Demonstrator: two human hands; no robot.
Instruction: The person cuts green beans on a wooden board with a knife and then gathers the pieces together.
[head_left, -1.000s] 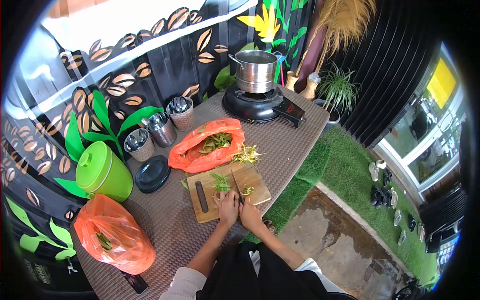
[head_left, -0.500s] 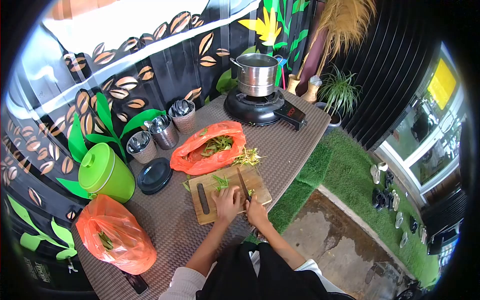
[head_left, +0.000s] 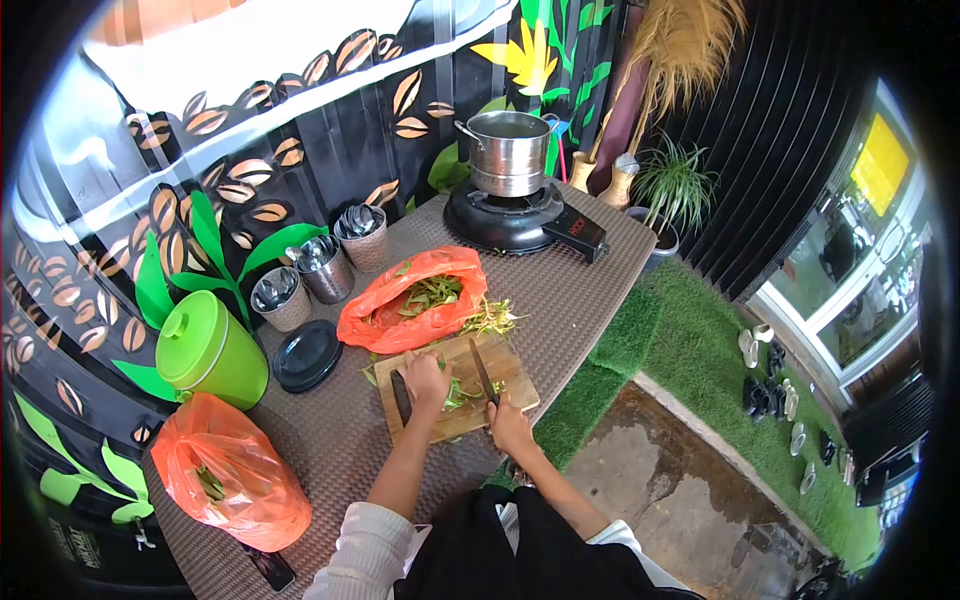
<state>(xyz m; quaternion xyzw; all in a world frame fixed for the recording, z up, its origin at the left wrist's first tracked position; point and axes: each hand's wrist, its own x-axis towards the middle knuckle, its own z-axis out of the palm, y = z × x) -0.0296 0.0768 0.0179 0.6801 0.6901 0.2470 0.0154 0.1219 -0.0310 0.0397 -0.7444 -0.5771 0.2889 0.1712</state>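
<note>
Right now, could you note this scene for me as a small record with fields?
Left hand: over the wooden cutting board, near its handle slot; grip unclear
Right hand: holding a knife, blade over the board
On board: cut greens
Beyond board: open orange plastic bag of leafy greens
Stove: black, portable, under a steel pot
Beside wall: three utensil holders, green lidded bucket

Whoever's standing here wears a black garment (head_left: 475, 550) over ribbed pale sleeves (head_left: 362, 548), with white showing at the chest.
</note>
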